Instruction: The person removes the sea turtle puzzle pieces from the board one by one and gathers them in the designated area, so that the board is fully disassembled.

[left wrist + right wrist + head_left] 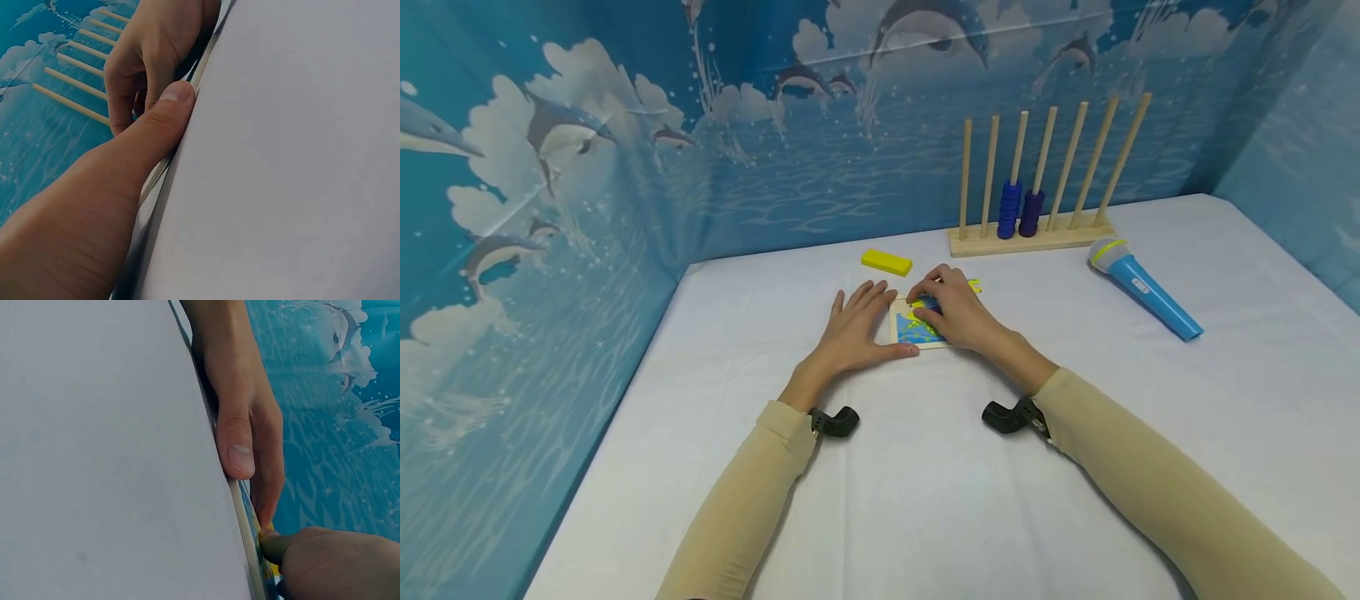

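A small jigsaw puzzle board (916, 334) with a pale wooden rim and a blue, yellow and green picture lies on the white table. My left hand (853, 329) rests at its left side with fingers spread, the thumb along the near edge. The left wrist view shows that thumb (165, 115) lying against the rim. Over the right part of the board, my right hand (957, 310) has curled fingers, thumb and index fingertip on a yellow puzzle piece (917, 305). Its palm hides much of the picture. The right wrist view shows the right thumb (275, 547) down at the board.
A yellow block (887, 262) lies just beyond the board, and a yellow piece (975, 285) shows past my right hand. Behind stands a wooden peg rack (1037, 242) with blue and purple rings. A blue toy microphone (1153, 296) lies at right. A dolphin-print curtain (775, 167) backs the table.
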`<state>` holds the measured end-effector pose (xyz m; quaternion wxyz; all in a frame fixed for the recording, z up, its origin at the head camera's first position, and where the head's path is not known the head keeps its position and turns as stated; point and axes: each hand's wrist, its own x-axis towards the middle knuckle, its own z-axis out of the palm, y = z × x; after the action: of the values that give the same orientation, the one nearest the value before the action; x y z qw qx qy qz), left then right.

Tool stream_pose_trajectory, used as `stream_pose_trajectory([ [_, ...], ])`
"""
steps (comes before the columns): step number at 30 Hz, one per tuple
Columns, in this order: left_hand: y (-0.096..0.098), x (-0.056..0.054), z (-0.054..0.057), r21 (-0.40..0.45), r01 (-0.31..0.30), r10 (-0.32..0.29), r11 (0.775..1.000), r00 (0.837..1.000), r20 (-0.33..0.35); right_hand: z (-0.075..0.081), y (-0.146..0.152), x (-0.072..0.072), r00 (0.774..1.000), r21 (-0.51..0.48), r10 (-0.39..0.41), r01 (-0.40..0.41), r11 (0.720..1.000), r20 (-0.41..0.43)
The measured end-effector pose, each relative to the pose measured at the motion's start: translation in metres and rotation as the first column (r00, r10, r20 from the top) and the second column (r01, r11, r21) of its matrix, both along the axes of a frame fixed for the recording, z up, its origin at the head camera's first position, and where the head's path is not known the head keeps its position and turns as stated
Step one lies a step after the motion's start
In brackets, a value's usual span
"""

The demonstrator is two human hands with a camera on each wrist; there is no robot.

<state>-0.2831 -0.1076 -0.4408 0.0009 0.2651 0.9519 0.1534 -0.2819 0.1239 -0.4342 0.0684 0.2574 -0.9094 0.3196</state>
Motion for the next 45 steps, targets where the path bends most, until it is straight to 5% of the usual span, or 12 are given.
stream_pose_trajectory([
  [10,-0.001,0.000,0.000,0.010,-0.003,0.003,1.000,1.000,-0.002,-0.002,-0.001,-0.002,1.000,-0.107,0.007,-0.006,0.994,0.002],
  [20,-0.002,0.002,-0.001,0.020,-0.005,0.005,1.000,1.000,0.007,-0.006,0.000,0.000,0.998,-0.289,-0.055,0.066,0.955,0.043],
  [30,0.000,0.002,-0.001,0.020,-0.005,0.005,1.000,1.000,0.012,-0.006,0.006,0.000,0.997,-0.240,-0.047,0.060,0.969,0.061],
  [38,0.003,0.001,-0.001,0.014,-0.003,0.002,1.000,1.000,0.008,-0.008,0.009,-0.001,0.996,-0.292,-0.084,0.093,0.952,0.044],
  [45,0.002,0.004,0.001,0.016,-0.008,0.007,1.000,1.000,0.006,-0.008,0.008,-0.001,0.999,-0.225,-0.051,0.048,0.973,-0.007],
])
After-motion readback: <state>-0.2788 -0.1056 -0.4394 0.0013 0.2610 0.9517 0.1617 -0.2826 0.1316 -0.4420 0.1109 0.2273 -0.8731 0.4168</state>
